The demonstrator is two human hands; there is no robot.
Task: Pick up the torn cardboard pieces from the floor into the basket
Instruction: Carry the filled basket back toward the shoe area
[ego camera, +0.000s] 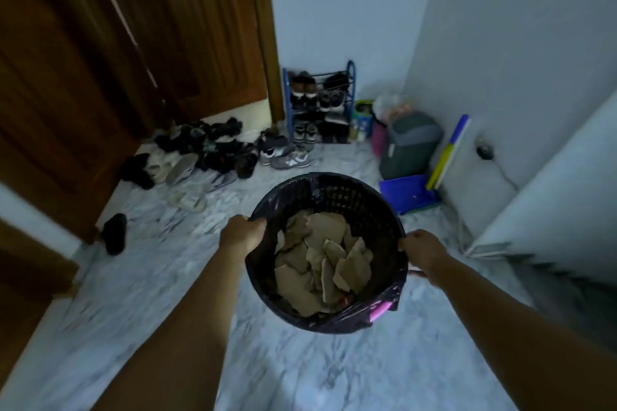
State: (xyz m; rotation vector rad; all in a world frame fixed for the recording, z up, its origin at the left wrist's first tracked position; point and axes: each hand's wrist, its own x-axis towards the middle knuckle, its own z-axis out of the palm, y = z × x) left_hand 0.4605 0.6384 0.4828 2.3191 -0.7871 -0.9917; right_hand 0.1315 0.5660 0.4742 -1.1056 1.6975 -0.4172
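A round black mesh basket (360, 200) lined with a dark plastic bag is held up above the marble floor in the middle of the head view. Several torn brown cardboard pieces (320, 260) lie piled inside it. My left hand (242, 232) grips the basket's left rim, fingers curled over the edge. My right hand (422, 252) grips the right rim. No loose cardboard shows on the visible floor.
A heap of shoes and slippers (200, 157) lies by the wooden door (133, 43) at the left. A blue shoe rack (320, 103) stands against the far wall. A grey bin (409, 143), a blue dustpan (407, 193) and a broom (447, 150) crowd the right corner.
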